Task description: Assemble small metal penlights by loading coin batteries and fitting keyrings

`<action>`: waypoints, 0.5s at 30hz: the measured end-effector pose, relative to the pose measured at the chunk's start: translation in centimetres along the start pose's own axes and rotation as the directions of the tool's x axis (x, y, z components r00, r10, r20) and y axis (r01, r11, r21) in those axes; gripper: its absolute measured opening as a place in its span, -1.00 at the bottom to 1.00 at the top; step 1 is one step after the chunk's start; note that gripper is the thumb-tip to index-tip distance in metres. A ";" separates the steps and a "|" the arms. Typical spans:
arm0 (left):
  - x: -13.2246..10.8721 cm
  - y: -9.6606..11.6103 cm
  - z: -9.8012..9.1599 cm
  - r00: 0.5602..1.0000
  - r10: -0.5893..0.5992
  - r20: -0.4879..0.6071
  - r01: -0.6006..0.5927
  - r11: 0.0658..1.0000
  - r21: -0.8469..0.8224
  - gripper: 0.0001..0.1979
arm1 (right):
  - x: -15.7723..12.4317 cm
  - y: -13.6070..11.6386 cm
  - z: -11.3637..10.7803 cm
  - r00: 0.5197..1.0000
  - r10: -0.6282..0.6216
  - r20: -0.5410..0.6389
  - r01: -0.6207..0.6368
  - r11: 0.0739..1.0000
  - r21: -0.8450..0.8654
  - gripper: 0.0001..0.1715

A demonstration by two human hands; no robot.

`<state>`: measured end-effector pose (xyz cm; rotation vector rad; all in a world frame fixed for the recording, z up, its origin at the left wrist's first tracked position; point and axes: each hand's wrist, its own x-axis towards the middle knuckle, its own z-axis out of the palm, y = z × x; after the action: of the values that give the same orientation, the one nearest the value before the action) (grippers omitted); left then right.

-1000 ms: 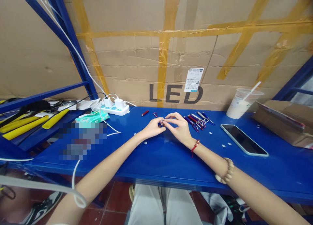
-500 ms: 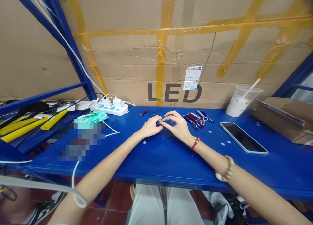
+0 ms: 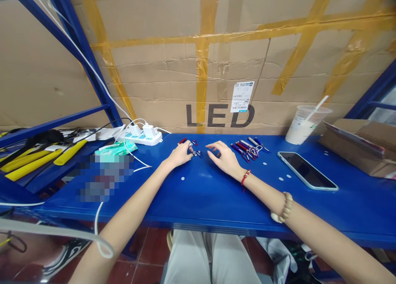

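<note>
Taped cardboard (image 3: 154,82) is standing behind the blue table (image 3: 192,201), displaying "LED"; its white label (image 3: 242,97) is carrying print too small to read. Unlike half a second ago, the hands are staying apart: the right hand (image 3: 226,158) is hanging loose, holding nothing; the left hand's (image 3: 179,155) grip I cannot tell. Between them, a blue carabiner (image 3: 200,154) is now lying on the table.

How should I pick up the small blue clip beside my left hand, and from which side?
Probably best to pinch the blue clip across its narrow middle, coming from the right with your right hand: it looks small and flat on the table, and your left hand is close on its other side.
</note>
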<state>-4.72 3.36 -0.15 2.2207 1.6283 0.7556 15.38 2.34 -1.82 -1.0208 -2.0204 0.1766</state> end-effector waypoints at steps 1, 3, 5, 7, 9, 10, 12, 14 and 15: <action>0.0 0.0 0.1 1.000 0.005 0.001 -0.005 1.000 -0.010 -0.85 | 0.0 0.0 0.0 1.000 -0.007 0.003 0.007 1.000 0.007 -0.78; 0.1 -0.1 0.3 1.000 0.012 -0.005 -0.013 1.000 -0.027 -0.83 | 0.0 -0.1 0.0 1.000 -0.018 -0.004 0.018 1.000 0.025 -0.79; 0.2 -0.1 0.4 1.000 0.016 -0.013 -0.017 0.999 -0.050 -0.80 | 0.0 -0.2 0.1 0.999 -0.031 -0.016 0.032 0.999 0.039 -0.79; 0.3 -0.2 0.5 1.000 0.018 -0.017 -0.019 0.996 -0.083 -0.76 | 0.0 -0.2 0.1 0.999 -0.042 -0.023 0.043 0.998 0.045 -0.79; 0.3 -0.2 0.5 1.000 0.015 -0.016 -0.017 0.992 -0.124 -0.73 | 0.0 -0.2 0.1 0.999 -0.045 -0.020 0.046 0.998 0.043 -0.79; 0.4 -0.2 0.5 1.000 0.012 -0.015 -0.014 0.989 -0.146 -0.72 | 0.0 -0.2 0.2 0.999 -0.044 -0.017 0.044 0.998 0.040 -0.79; 0.4 -0.1 0.6 1.000 0.002 -0.010 -0.004 0.982 -0.187 -0.69 | 0.0 -0.3 0.2 0.999 -0.041 -0.010 0.041 0.998 0.039 -0.79; 0.4 0.0 0.6 1.000 -0.008 -0.002 0.007 0.975 -0.221 -0.67 | -0.1 -0.3 0.2 0.999 -0.044 -0.006 0.044 0.998 0.046 -0.79; 0.4 0.0 0.6 1.000 -0.013 0.003 0.013 0.972 -0.236 -0.67 | -0.1 -0.3 0.2 0.999 -0.044 -0.005 0.045 0.998 0.050 -0.79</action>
<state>-4.28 3.83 -0.51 2.0413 1.4662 0.8936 15.07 2.12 -1.83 -0.9434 -2.0231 0.2005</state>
